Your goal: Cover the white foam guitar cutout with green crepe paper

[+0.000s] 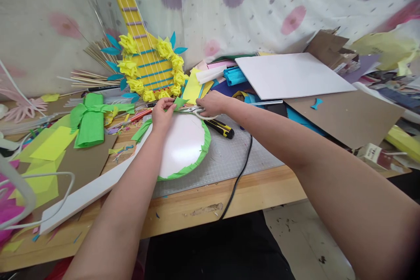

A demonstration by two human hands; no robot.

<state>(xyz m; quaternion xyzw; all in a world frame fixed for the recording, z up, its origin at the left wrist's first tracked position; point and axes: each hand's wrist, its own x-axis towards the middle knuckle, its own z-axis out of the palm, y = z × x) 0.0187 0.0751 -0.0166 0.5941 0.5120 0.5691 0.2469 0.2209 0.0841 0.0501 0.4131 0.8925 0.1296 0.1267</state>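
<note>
My right hand (211, 103) grips a pair of scissors (194, 110) by the handles, with the blades pointing left toward my other hand. Between the closed fingers of my left hand (163, 113) is a strip of green crepe paper (180, 103), close to the blades. Below both hands lies a white round board (183, 142) with a long white neck (88, 194) running to the lower left. Green crepe paper (206, 144) is wrapped along the board's curved edge. A loose green end sticks out left of my left wrist.
A yellow paper guitar (152, 70) with paper flowers stands at the back. A yellow-black utility knife (220, 129) and a black cable (241, 179) lie right of the round board. Green crepe roll (90, 124) is at left; white foam board (295, 74) and cardboard (354, 116) at right.
</note>
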